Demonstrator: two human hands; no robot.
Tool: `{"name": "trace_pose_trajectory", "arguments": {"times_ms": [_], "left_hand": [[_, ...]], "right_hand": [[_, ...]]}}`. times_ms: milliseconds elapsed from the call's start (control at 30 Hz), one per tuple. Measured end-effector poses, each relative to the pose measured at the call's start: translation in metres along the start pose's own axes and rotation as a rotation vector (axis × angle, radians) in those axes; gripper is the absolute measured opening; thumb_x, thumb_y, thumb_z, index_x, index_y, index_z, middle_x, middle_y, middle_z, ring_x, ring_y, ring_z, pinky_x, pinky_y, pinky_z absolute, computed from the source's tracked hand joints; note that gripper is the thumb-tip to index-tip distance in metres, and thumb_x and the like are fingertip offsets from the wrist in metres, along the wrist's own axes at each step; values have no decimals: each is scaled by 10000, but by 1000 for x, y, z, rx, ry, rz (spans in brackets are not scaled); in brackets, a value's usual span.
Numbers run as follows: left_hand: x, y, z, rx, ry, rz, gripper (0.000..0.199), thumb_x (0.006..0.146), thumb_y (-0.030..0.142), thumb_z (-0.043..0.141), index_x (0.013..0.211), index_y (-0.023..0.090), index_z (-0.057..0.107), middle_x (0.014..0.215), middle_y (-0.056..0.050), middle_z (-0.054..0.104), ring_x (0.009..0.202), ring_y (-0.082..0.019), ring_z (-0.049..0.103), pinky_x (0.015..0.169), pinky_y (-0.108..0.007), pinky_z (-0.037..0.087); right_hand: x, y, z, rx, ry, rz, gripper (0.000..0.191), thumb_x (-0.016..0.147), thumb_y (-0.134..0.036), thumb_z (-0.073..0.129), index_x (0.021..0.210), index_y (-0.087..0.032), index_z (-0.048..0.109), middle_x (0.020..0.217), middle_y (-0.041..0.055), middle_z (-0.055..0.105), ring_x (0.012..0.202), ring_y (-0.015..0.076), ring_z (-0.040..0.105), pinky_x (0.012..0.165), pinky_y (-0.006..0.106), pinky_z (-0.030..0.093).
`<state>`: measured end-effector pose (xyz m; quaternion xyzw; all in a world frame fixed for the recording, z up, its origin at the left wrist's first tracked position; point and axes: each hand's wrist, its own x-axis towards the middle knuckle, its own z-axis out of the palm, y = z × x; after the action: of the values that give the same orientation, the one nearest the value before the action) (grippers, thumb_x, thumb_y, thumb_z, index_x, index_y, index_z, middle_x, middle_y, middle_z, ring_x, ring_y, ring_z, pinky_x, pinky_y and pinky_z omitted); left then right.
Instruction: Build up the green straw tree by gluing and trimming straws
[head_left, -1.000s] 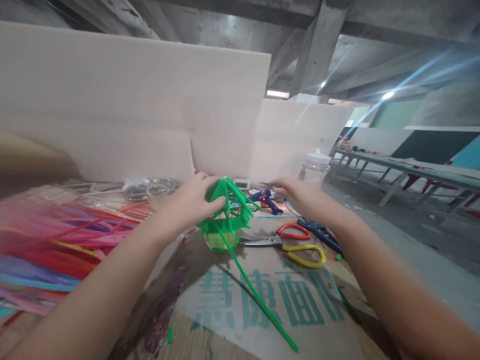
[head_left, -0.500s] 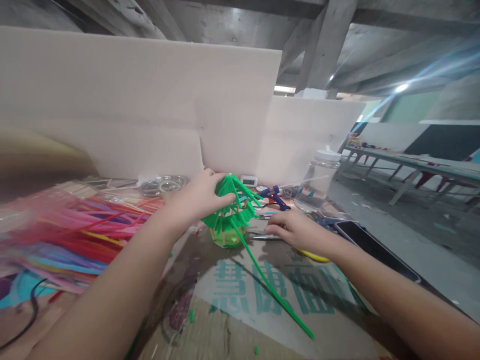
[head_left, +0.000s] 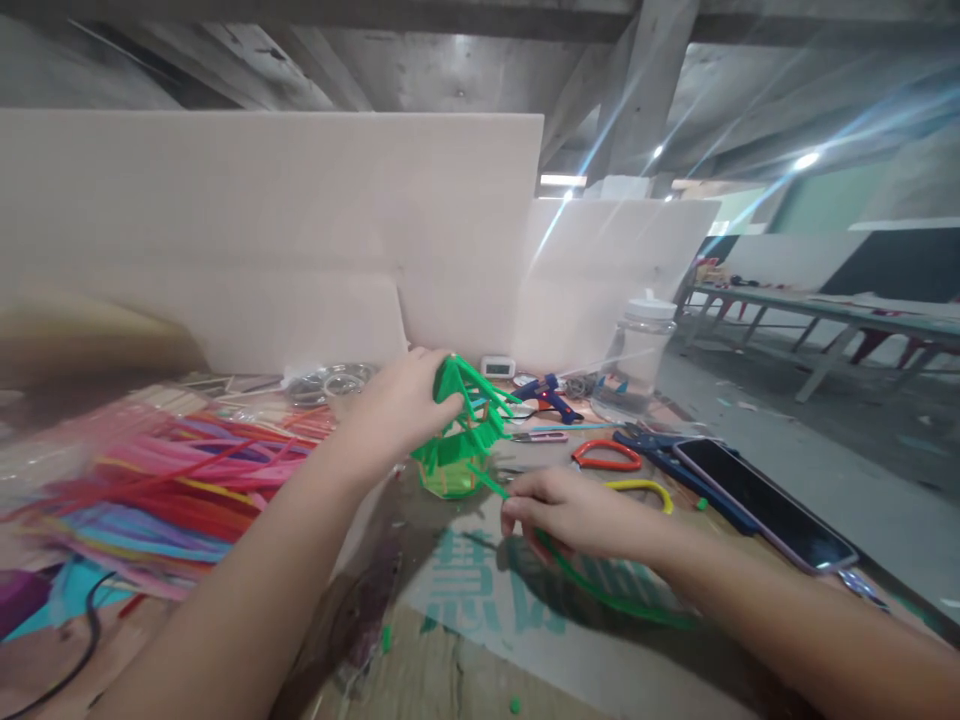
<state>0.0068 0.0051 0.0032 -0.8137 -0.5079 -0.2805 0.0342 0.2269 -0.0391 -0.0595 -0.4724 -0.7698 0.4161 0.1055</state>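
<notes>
My left hand [head_left: 409, 405] grips the upper part of a small tiered model [head_left: 476, 440] covered in green pipe cleaners, its fingertips partly hidden behind the roof. The model stands upright on the table, with a yellow-green base showing beneath its lower fringe. Beside it, my right hand [head_left: 574, 510] pinches a long green pipe cleaner [head_left: 600, 592]. One end of that pipe cleaner meets the lower fringe; whether it is fastened there I cannot tell. Its other end trails under my right wrist.
Heaped coloured pipe cleaners [head_left: 180, 470] lie left. Behind the model are a blue glue gun [head_left: 551, 397] and a small digital clock [head_left: 498, 368]. Red-handled scissors [head_left: 606, 443], a yellow handle [head_left: 660, 488], a phone [head_left: 765, 505] and a clear bottle [head_left: 637, 350] lie or stand right. White boards [head_left: 300, 230] close off the back.
My right hand has come from beside the scissors toward me and taken hold of the loose green pipe cleaner, which now bends to the right. My left hand stays on the model.
</notes>
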Motion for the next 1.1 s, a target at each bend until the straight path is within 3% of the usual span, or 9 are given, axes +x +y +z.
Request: {"name": "trace_pose_trajectory", "arguments": {"times_ms": [100, 233, 400, 533, 733, 900, 1100], "left_hand": [[-1, -2, -6, -135, -60, -6, 396, 840, 319, 537, 1208, 235, 656, 1135, -53, 721, 995, -255, 672, 861, -335, 517], [-2, -3, -11, -250, -94, -63, 389, 894, 418, 514, 1208, 271, 691, 1112, -13, 756, 915, -237, 714, 779, -307, 542], [0, -5, -11, -230, -74, -125, 428, 906, 486, 518, 1226, 270, 704, 1023, -28, 776, 883, -243, 721, 810, -325, 543], [1, -6, -11, -210, -72, -183, 483, 895, 506, 515, 1267, 244, 679, 1109, -60, 758, 919, -264, 710, 843, -365, 538], [-1, -2, -14, -284, -33, -153, 542, 889, 513, 526, 1318, 202, 640, 1172, -80, 723, 937, -246, 681, 885, -363, 521], [-1, 4, -21, -167, 152, -40, 406, 900, 490, 517, 1000, 190, 772, 964, -68, 704, 882, -229, 639, 883, -357, 494], [-2, 9, -20, -236, 51, 23, 361, 887, 484, 540, 850, 200, 760, 798, -29, 686, 771, -196, 616, 793, -315, 492]], "right_hand": [[-6, -2, -4, 116, 84, -96, 291, 970, -381, 446, 902, -183, 648, 584, -20, 619, 424, 87, 461, 425, 199, 369], [-2, 1, 0, 212, 201, -221, 357, 968, -439, 432, 825, -176, 626, 615, -3, 636, 433, 73, 455, 422, 187, 361], [9, 0, 4, 444, 252, -205, 295, 898, -463, 532, 862, -181, 611, 588, -18, 648, 384, 64, 407, 378, 187, 300], [12, -5, 9, 562, 250, -195, 361, 854, -538, 572, 832, -180, 613, 544, -23, 632, 365, 64, 396, 371, 196, 290], [17, -14, 16, 667, 267, -192, 368, 815, -533, 633, 853, -168, 628, 588, -25, 640, 399, 62, 447, 387, 194, 324], [23, -24, 15, 716, 323, -274, 345, 798, -515, 671, 799, -177, 601, 577, -35, 630, 394, 63, 457, 372, 196, 340], [27, -29, 17, 689, 293, -311, 324, 821, -500, 646, 804, -180, 607, 582, -34, 640, 385, 62, 461, 367, 193, 345]]}}
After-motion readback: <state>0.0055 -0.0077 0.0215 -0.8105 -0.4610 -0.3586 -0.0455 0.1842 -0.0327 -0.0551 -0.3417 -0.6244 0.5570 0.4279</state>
